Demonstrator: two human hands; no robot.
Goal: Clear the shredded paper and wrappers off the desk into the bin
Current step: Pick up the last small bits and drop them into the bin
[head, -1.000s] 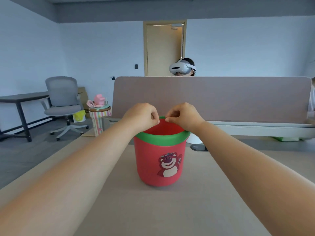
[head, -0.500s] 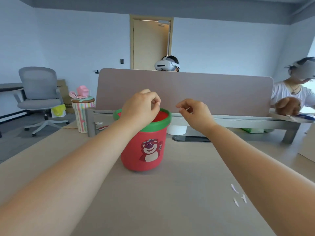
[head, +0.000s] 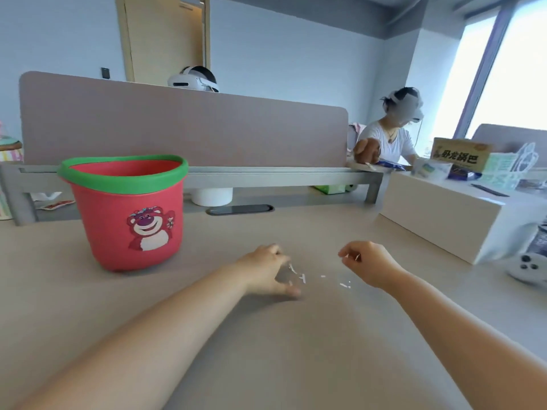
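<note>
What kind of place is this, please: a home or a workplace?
Probably a shared office: the long desk has a grey divider panel and a cable slot, and another person sits at a neighbouring table.

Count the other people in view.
2: one person behind the divider, only the headset showing; one person seated far right, past its end. More may be hidden behind it.
</note>
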